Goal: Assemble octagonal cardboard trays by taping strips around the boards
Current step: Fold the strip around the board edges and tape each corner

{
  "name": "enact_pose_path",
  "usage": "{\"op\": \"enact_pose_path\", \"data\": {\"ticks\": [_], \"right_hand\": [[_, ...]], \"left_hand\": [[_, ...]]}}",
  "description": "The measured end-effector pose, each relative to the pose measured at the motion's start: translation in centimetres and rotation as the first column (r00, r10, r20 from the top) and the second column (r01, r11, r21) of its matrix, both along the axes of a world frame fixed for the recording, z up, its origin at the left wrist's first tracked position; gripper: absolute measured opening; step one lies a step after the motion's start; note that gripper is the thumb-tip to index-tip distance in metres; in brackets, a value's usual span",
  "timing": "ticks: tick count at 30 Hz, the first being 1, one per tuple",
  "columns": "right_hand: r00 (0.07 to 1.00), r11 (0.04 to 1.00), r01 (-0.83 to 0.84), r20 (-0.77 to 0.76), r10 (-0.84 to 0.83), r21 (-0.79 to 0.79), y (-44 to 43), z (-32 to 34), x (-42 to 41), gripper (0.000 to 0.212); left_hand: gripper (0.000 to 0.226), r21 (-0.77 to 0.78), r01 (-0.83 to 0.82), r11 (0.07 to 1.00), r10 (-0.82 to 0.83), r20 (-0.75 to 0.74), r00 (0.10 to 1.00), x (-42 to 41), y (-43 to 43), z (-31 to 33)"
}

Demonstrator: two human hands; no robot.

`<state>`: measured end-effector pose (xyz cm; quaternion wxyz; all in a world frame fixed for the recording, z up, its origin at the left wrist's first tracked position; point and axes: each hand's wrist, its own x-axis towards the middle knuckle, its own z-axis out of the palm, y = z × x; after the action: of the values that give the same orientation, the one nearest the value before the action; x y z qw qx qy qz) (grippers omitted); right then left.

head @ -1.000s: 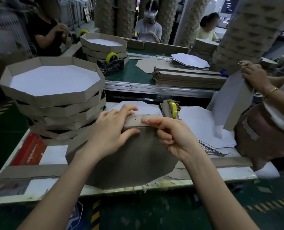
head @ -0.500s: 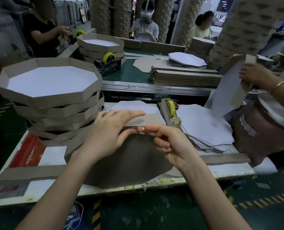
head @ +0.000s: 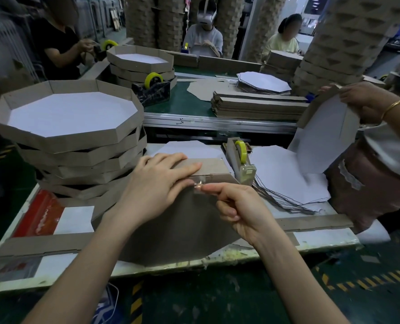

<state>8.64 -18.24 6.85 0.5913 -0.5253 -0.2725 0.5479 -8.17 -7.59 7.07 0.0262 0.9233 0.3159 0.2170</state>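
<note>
Now the right hand [head: 243, 206] pinches tape [head: 200, 181] onto the strip [head: 208, 166], left hand [head: 154, 183] still pressing flat.

This is a cardboard packaging workshop. Finished octagonal trays [head: 77, 142] stack on the worktop [head: 323, 240], cardboard towers [head: 351, 38] rise behind a green conveyor [head: 182, 101], and several workers [head: 202, 40] tape alongside.

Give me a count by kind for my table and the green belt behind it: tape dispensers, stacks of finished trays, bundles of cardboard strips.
Tape dispensers: 2 (beige tape dispenser, black tape dispenser)
Stacks of finished trays: 2 (near tray stack, far tray stack)
Bundles of strips: 1 (strip bundle)
Total: 5
</note>
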Motion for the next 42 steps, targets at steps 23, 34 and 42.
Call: {"op": "enact_pose_path", "data": {"ticks": [23, 34, 42], "right_hand": [[0.665, 0.986, 0.104, 0.728, -0.165, 0.128, 1.9, -0.7, -0.3, 0.040], [0.303, 0.896, -0.307, 0.925, -0.229, 0.322, 2.5, 0.9, 4.6, 0.036], [0.458, 0.921, -0.278, 0.880, -0.123, 0.273, 3.0, -0.1, 5.1, 0.038]], "left_hand": [[0.034, -0.046, -0.089, 0.995, 0.098, 0.245, 0.965, 1.2, -0.8, -0.1], [0.037, -0.017, -0.085, 0.996, 0.086, 0.153, 0.985, 1.1, 0.0, -0.1], [0.039, -0.025, -0.092, 0.995, 0.095, 0.132, 0.987, 1.1, -0.3, 0.0]]}}
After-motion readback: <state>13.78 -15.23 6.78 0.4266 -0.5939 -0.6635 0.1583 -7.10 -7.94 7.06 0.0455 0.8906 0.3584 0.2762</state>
